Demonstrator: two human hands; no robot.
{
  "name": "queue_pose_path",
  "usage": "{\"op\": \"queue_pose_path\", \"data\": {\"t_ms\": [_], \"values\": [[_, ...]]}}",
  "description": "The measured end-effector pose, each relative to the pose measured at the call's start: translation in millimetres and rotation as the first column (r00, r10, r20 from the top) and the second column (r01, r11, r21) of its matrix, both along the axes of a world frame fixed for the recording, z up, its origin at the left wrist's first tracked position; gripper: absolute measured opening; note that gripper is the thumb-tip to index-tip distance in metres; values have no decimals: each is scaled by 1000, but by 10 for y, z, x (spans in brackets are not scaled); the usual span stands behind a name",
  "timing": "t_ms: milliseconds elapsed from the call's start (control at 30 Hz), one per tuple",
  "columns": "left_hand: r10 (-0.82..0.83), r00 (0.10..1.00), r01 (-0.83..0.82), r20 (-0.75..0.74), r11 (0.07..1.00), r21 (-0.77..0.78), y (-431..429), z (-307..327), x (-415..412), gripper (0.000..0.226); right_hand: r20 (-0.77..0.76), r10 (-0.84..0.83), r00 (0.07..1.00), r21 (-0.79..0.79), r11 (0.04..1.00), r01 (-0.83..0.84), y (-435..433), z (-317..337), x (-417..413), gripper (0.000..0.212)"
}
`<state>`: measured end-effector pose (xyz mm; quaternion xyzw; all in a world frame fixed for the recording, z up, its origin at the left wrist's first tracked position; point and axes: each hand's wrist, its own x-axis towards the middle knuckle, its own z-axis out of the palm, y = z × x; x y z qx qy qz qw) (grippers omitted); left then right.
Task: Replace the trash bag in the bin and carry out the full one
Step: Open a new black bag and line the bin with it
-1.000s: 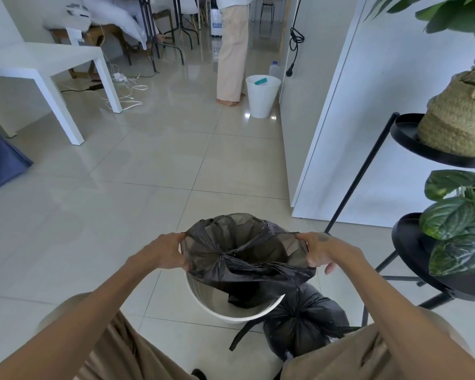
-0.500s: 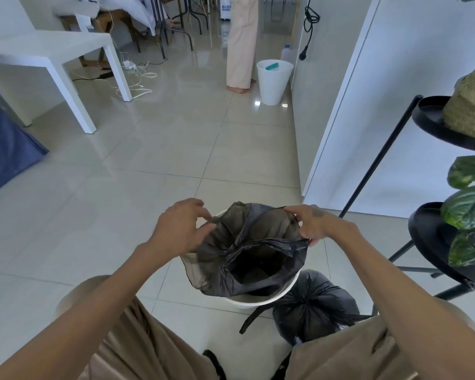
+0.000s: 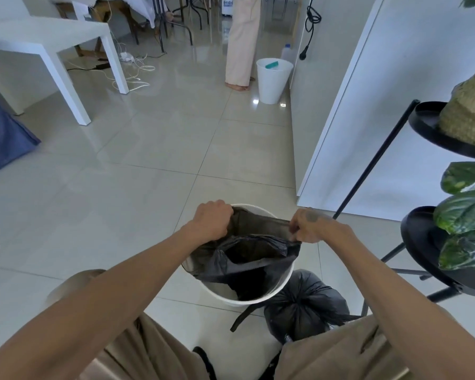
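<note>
A white round bin stands on the tiled floor right in front of me. A fresh black trash bag hangs open inside it. My left hand grips the bag's far edge at the bin's far-left rim. My right hand pinches the same edge at the far right, pulling it taut between both hands. The full black bag, tied at the top, sits on the floor beside the bin's near right.
A black plant stand with leafy plants and a woven basket is close on the right. A white wall panel lies ahead right. Farther off: a second white bin, a person's legs, a white table, floor cables.
Both hands shifted from the bag's sides to its far edge and stretched it across the bin's far rim. The bag has sunk deeper into the bin.
</note>
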<state>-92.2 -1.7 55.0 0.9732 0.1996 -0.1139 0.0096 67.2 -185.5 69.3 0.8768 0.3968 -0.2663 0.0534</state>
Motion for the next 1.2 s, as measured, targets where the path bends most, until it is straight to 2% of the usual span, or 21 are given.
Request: {"op": "queue_pose_path", "data": {"t_ms": [133, 233, 267, 300, 367, 433, 467, 567, 633, 700, 767, 833, 967, 1067, 1133, 1200], "values": [[80, 993, -68, 82, 987, -145, 6, -39, -32, 17, -11, -13, 1000, -127, 992, 12, 70, 158, -32, 56], [166, 978, -125, 127, 951, -281, 5, -72, -49, 35, -67, 37, 997, -125, 991, -46, 124, 201, -39, 83], [190, 974, -145, 122, 941, -306, 16, -82, -67, 38, -106, 43, 993, -94, 994, -53, 133, 195, -45, 86], [215, 971, -172, 104, 932, -319, 29, -98, -94, 39, -115, 63, 991, -41, 997, -68, 132, 167, -35, 81], [260, 964, -228, 61, 920, -320, 58, -142, -160, 35, -39, 102, 994, 74, 992, -99, 120, 127, -11, 53], [287, 957, -264, 39, 922, -284, 69, -180, -219, 33, 68, 23, 997, 207, 978, -37, 111, 136, -14, 28], [297, 954, -279, 31, 923, -265, 62, -201, -249, 41, 136, -19, 991, 266, 964, -18, 107, 144, -37, 22], [321, 947, -307, 28, 924, -230, 12, -252, -310, 58, 359, -38, 933, 414, 902, -122, 138, 179, -273, 33], [337, 941, -320, 40, 921, -224, -38, -275, -323, 57, 397, 36, 917, 459, 857, -232, 158, 147, -568, 40], [347, 936, -328, 56, 921, -212, -82, -277, -327, 54, 330, 129, 935, 385, 886, -258, 153, 23, -859, 57], [353, 933, -334, 64, 920, -207, -114, -269, -343, 52, 263, 189, 946, 234, 939, -253, 118, -133, -1077, 80], [352, 933, -332, 76, 922, -199, -134, -257, -365, 47, 216, 191, 957, 148, 963, -226, 60, -263, -1171, 90], [328, 938, -306, 116, 936, -177, -132, -275, -436, 32, 131, 161, 978, 62, 983, -170, -14, -336, -1126, 82], [290, 948, -264, 129, 947, -185, -109, -299, -494, 30, 32, 170, 985, 11, 985, -171, -92, -327, -1023, 87], [258, 958, -234, 124, 956, -177, -91, -308, -541, 32, -11, 177, 984, 19, 984, -177, -158, -329, -945, 89], [219, 970, -203, 104, 968, -151, -68, -309, -585, 34, -85, 157, 984, 111, 983, -147, -233, -341, -861, 85]]}}
